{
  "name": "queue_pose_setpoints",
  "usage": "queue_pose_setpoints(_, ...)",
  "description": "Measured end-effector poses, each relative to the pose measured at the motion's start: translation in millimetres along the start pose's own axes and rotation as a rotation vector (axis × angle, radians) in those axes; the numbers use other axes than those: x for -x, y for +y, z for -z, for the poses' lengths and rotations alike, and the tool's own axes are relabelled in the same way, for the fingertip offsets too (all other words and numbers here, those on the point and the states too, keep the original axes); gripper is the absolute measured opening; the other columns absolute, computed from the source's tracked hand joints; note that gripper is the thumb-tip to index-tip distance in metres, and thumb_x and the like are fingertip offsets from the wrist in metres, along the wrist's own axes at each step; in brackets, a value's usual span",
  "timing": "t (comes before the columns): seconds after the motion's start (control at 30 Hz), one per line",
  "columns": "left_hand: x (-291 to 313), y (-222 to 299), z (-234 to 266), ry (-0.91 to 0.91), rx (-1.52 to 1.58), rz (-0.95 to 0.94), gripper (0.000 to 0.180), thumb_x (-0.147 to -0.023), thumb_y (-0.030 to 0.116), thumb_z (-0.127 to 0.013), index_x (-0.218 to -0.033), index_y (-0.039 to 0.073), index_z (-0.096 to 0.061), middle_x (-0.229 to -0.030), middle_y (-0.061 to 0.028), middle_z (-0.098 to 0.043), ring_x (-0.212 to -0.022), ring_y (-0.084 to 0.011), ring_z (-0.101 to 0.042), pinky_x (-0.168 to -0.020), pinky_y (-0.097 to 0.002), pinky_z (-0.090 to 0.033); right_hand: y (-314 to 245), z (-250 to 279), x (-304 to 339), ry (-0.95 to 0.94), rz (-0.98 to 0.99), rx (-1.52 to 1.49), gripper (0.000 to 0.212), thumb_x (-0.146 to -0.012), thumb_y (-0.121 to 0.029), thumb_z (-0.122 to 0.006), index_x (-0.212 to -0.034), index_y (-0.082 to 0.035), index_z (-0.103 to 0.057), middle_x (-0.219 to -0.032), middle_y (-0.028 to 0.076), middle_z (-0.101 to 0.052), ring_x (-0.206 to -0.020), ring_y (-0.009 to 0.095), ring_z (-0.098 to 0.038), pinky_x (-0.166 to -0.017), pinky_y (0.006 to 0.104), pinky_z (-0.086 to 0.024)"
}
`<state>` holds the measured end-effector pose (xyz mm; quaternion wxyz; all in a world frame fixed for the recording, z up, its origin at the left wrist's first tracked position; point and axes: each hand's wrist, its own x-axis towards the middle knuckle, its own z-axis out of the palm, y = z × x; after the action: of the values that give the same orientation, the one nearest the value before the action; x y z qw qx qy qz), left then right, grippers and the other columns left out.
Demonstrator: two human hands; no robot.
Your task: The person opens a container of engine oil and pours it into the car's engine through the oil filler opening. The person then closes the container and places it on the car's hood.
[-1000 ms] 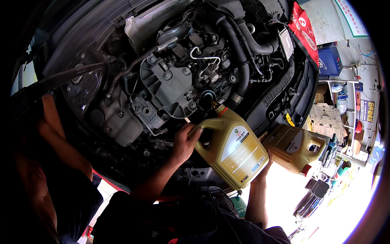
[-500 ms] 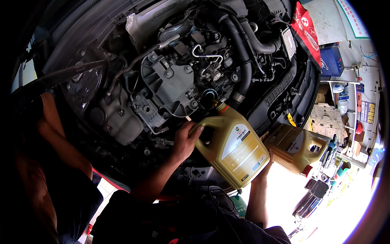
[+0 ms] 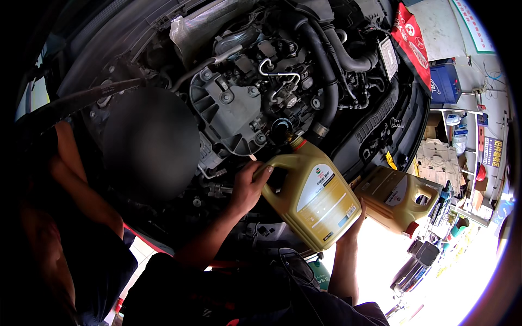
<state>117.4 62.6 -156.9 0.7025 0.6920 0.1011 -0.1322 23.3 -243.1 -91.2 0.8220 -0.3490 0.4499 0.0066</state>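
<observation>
A gold oil jug (image 3: 321, 198) is tilted over the engine (image 3: 234, 108), its red-ringed neck pointing up and left at a round dark filler opening (image 3: 281, 128). My left hand (image 3: 251, 187) is closed around the jug's handle. At its lower right side, my right hand (image 3: 352, 221) supports the base, most of its fingers hidden behind the jug. Whether oil is flowing is hard to make out. Just right of it, a second gold jug (image 3: 389, 190) with a red cap lies on its side at the front edge of the engine bay.
Another person's bare arms (image 3: 81, 179) reach in at the left. A dark blurred round patch (image 3: 152, 144) covers the left part of the engine bay. A red cover (image 3: 410, 46) drapes the far right edge. Shelves with boxes (image 3: 435, 160) and a blue bin (image 3: 444, 81) stand at right.
The dark round patch now covers the pale reservoir at the left. Both my hands and the tilted jug stay almost where they were.
</observation>
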Motion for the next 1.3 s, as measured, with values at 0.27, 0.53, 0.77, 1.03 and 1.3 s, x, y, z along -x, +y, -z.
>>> queue_pose_setpoints(0.27,-2,-7,-1,0.014,0.012,-0.025,0.022,-0.105,0.02,-0.07,-0.107,-0.002,-0.069,-0.085,-0.0001,-0.058,-0.077,-0.0075,-0.051,-0.067,-0.0284,-0.043,-1,-5,0,0.033,0.009,0.02,0.063,-0.108,-0.056,-0.04,-0.129,-0.003,-0.066,-0.114,0.015,-0.075,-0.1,0.03,-0.073,-0.086,0.0424,-0.06)
queue_pose_setpoints(0.53,-3,-23,-1,0.003,0.111,0.02,0.021,-0.106,0.021,-0.07,-0.107,0.0,-0.069,-0.081,0.0031,-0.056,-0.069,-0.0035,-0.049,-0.058,-0.0248,-0.041,-1,-6,1,-0.004,-0.021,0.018,0.066,-0.108,-0.058,-0.039,-0.13,-0.002,-0.065,-0.116,0.015,-0.075,-0.102,0.029,-0.073,-0.087,0.0418,-0.06)
queue_pose_setpoints(0.77,-5,-27,-1,0.008,0.093,0.038,0.022,-0.106,0.022,-0.069,-0.105,0.0,-0.068,-0.077,0.0025,-0.056,-0.06,-0.0043,-0.053,-0.05,-0.0249,-0.042,0,-6,0,-0.021,-0.031,-0.001,0.068,-0.108,-0.059,-0.039,-0.131,-0.001,-0.065,-0.118,0.015,-0.075,-0.104,0.029,-0.073,-0.089,0.0414,-0.06)
queue_pose_setpoints(1.03,-5,-22,-1,0.004,0.156,0.093,0.024,-0.107,0.024,-0.069,-0.106,0.0,-0.068,-0.074,0.0025,-0.057,-0.058,-0.0044,-0.054,-0.047,-0.0247,-0.042,1,-5,-2,-0.029,-0.042,-0.004,0.069,-0.108,-0.06,-0.039,-0.134,-0.001,-0.064,-0.121,0.015,-0.074,-0.106,0.029,-0.073,-0.091,0.0418,-0.06)
queue_pose_setpoints(1.3,-6,-23,1,-0.014,0.163,0.112,0.023,-0.107,0.024,-0.068,-0.108,0.0,-0.068,-0.072,0.0021,-0.058,-0.054,-0.0052,-0.056,-0.045,-0.0247,-0.041,1,2,-6,-0.065,-0.062,-0.001,0.071,-0.107,-0.061,-0.04,-0.138,-0.001,-0.063,-0.125,0.016,-0.072,-0.112,0.031,-0.071,-0.095,0.0429,-0.058)
